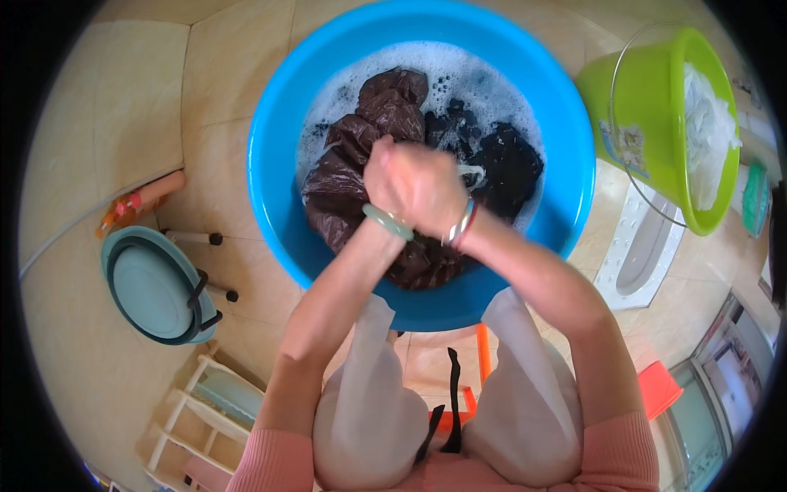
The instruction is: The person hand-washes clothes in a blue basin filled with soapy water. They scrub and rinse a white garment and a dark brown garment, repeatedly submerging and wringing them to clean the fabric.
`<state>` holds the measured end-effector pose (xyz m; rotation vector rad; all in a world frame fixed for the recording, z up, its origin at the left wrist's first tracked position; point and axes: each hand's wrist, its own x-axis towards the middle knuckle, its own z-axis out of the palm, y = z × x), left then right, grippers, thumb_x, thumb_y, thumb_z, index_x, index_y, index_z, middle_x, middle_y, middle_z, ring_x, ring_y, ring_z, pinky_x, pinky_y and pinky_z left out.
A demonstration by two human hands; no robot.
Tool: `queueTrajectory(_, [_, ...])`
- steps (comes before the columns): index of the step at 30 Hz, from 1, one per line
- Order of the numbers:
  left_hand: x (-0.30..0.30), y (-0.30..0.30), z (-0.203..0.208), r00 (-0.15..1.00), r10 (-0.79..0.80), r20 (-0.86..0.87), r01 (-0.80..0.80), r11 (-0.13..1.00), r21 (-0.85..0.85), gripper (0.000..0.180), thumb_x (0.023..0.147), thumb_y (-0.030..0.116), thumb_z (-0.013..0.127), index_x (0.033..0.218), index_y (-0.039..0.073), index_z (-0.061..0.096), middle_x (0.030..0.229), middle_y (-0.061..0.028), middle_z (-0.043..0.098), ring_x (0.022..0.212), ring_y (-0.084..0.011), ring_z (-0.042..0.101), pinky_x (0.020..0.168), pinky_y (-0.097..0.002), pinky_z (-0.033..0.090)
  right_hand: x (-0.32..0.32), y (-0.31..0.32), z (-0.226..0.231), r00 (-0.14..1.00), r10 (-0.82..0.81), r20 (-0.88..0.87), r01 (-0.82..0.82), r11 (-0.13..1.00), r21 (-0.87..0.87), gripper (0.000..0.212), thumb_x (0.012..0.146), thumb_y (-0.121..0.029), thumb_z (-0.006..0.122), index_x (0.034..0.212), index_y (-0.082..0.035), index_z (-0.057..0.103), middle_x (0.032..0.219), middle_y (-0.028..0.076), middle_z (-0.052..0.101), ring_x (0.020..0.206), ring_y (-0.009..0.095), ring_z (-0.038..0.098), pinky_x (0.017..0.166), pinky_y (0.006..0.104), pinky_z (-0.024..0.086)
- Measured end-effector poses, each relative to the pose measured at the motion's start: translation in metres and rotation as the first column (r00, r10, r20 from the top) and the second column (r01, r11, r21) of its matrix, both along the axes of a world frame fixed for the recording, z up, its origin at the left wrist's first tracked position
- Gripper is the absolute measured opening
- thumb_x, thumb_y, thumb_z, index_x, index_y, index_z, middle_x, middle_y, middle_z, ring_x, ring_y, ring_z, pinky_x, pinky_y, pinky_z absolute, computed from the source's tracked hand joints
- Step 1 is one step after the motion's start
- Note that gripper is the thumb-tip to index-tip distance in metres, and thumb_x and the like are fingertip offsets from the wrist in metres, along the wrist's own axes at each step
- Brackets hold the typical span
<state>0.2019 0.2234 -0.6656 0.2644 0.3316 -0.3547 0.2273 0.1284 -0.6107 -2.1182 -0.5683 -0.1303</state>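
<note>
A large blue basin [283, 246] holds sudsy water [475, 82]. A wet, shiny dark brown cloth [340, 164] is heaped in its left and middle part. Dark wet fabric [510, 164] lies bunched on the right, with a pale strip beside it. My left hand [384, 176], a pale green bangle at the wrist, is pressed against my right hand [434, 187], which has red and white bands at the wrist. Both are closed at the brown cloth, blurred by motion. Their fingers hide the part of it between them.
A lime green bucket [648, 107] with white material in it stands right of the basin, near a white squat toilet [631, 254]. Left are stacked light-blue basins [152, 291] and a white rack [197, 410]. Translucent covers [361, 418] lie over my knees, beside the basin's near rim.
</note>
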Motion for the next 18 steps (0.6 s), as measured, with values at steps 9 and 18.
queueTrajectory(9, [0.008,-0.013,0.016,0.838,0.199,-0.508,0.098,0.861,0.499,0.026,0.093,0.027,0.057,0.071,0.014,0.052,0.070,0.0034,0.045,0.069,-0.0096,0.043,0.066,-0.0257,0.038,-0.010,-0.003,0.013,0.995,-0.081,-0.055,0.071,0.984,-0.161,0.027,0.094,-0.029,0.054,0.080,-0.006,0.056,0.076,0.013,0.057,0.067,0.030,0.062,0.054,0.0401,0.052])
queueTrajectory(18, [0.003,-0.036,0.035,0.772,0.337,-0.539,0.155,0.722,0.674,0.020,0.093,0.023,0.058,0.101,0.005,0.062,0.087,0.0025,0.051,0.082,-0.0105,0.046,0.079,-0.0245,0.039,0.025,-0.030,-0.055,0.973,-0.155,-0.171,0.094,0.942,-0.321,0.037,0.098,-0.026,0.047,0.070,-0.005,0.058,0.065,0.017,0.063,0.060,0.039,0.062,0.053,0.0472,0.051])
